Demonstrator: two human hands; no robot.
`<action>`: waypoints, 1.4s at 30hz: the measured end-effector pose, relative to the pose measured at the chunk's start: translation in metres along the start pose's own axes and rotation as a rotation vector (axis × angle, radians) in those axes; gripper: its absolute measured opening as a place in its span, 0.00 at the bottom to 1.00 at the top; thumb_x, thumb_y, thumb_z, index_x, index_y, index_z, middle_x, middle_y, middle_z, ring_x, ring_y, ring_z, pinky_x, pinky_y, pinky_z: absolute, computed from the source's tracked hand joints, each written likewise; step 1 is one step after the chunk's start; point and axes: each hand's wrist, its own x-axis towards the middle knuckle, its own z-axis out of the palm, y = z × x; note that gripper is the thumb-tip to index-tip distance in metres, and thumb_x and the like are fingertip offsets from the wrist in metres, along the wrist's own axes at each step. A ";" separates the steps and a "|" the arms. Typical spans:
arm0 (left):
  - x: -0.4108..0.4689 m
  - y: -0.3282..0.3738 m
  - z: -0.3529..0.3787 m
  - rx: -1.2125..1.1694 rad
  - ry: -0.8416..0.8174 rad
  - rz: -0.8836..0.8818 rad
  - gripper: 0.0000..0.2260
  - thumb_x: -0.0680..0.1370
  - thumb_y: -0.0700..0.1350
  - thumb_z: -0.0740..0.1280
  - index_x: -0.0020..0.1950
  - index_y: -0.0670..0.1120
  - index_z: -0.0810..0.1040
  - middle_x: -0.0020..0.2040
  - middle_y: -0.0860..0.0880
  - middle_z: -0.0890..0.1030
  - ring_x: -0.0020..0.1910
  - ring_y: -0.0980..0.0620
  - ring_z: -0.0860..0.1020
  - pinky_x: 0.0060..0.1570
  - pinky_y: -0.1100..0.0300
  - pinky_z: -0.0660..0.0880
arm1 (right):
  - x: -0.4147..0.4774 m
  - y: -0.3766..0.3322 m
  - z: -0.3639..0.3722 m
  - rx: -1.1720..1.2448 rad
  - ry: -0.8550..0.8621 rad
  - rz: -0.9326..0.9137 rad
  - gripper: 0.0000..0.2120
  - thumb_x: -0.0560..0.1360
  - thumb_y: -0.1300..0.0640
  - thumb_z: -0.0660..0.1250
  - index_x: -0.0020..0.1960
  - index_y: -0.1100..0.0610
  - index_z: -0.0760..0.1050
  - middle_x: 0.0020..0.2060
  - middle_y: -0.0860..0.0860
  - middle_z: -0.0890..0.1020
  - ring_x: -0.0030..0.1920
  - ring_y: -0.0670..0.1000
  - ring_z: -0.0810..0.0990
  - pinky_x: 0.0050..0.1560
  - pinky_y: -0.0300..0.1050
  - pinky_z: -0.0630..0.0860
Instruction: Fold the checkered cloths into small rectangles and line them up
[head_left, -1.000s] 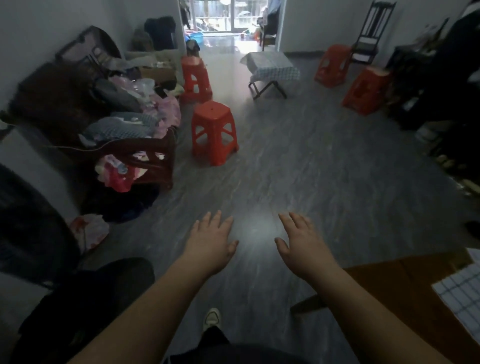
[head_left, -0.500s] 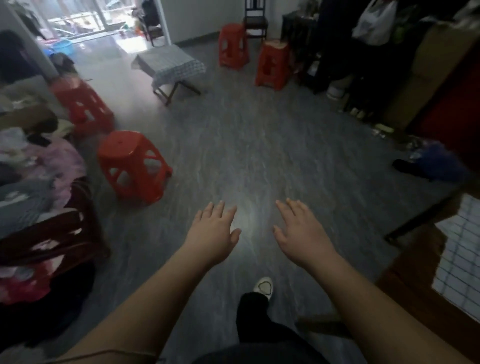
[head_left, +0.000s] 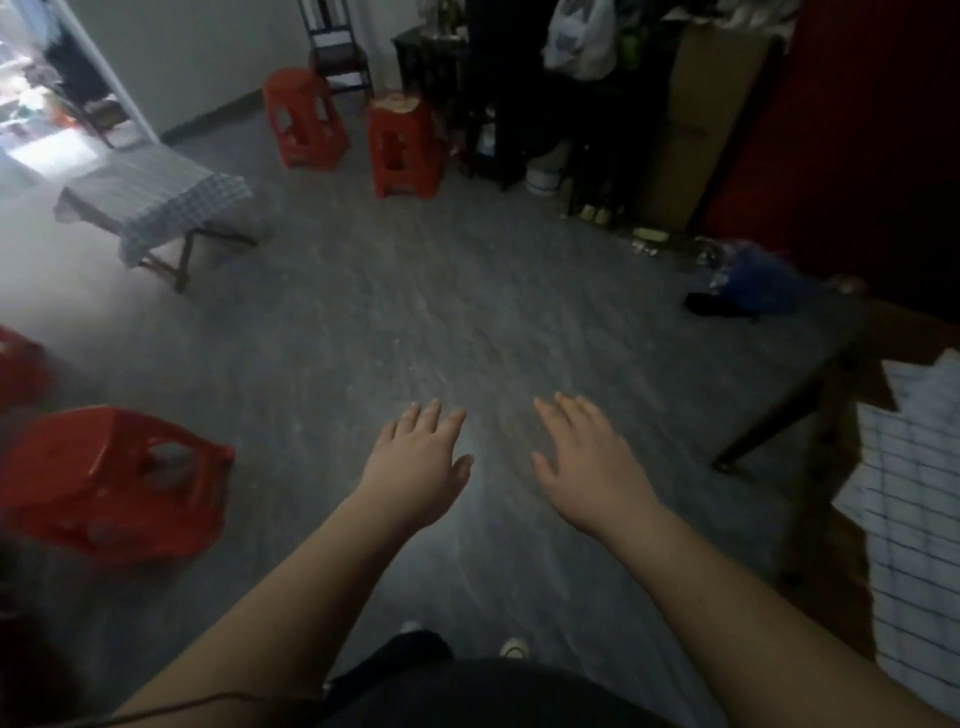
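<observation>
White checkered cloths (head_left: 914, 525) with dark grid lines lie spread on a brown wooden table (head_left: 836, 447) at the right edge, partly cut off by the frame. My left hand (head_left: 418, 465) and my right hand (head_left: 589, 465) are both stretched out in front of me over the grey floor, palms down, fingers straight, holding nothing. Both hands are well left of the cloths and touch nothing.
A red stool (head_left: 111, 480) stands close at the left, two more red stools (head_left: 304, 119) (head_left: 402, 145) farther back. A small folding table with a checkered cover (head_left: 161, 202) is at the far left. Dark furniture, bags and a blue bundle (head_left: 753, 286) crowd the right.
The view has swung to the right: the stools and sofa slid left, and the brown table with the checkered cloths has come further into the frame. My hands kept their outstretched pose.
</observation>
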 end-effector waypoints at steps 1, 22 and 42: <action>0.020 0.005 -0.004 -0.002 -0.007 0.032 0.30 0.84 0.60 0.55 0.84 0.53 0.51 0.84 0.46 0.52 0.83 0.43 0.50 0.80 0.45 0.52 | 0.007 0.008 -0.007 -0.007 0.012 0.036 0.33 0.82 0.43 0.58 0.82 0.48 0.51 0.82 0.51 0.55 0.81 0.53 0.51 0.78 0.53 0.57; 0.325 0.268 -0.069 0.281 -0.209 1.137 0.29 0.84 0.58 0.57 0.83 0.51 0.54 0.84 0.46 0.56 0.82 0.43 0.55 0.78 0.45 0.56 | 0.062 0.145 -0.095 0.192 0.371 1.076 0.31 0.83 0.43 0.57 0.82 0.48 0.51 0.81 0.49 0.54 0.81 0.52 0.50 0.78 0.56 0.58; 0.272 0.571 0.080 0.554 -0.387 1.546 0.29 0.84 0.55 0.59 0.83 0.51 0.53 0.83 0.46 0.56 0.82 0.45 0.53 0.80 0.45 0.53 | -0.126 0.347 -0.018 0.510 0.428 1.643 0.33 0.82 0.48 0.60 0.82 0.49 0.50 0.82 0.52 0.54 0.81 0.56 0.49 0.79 0.55 0.52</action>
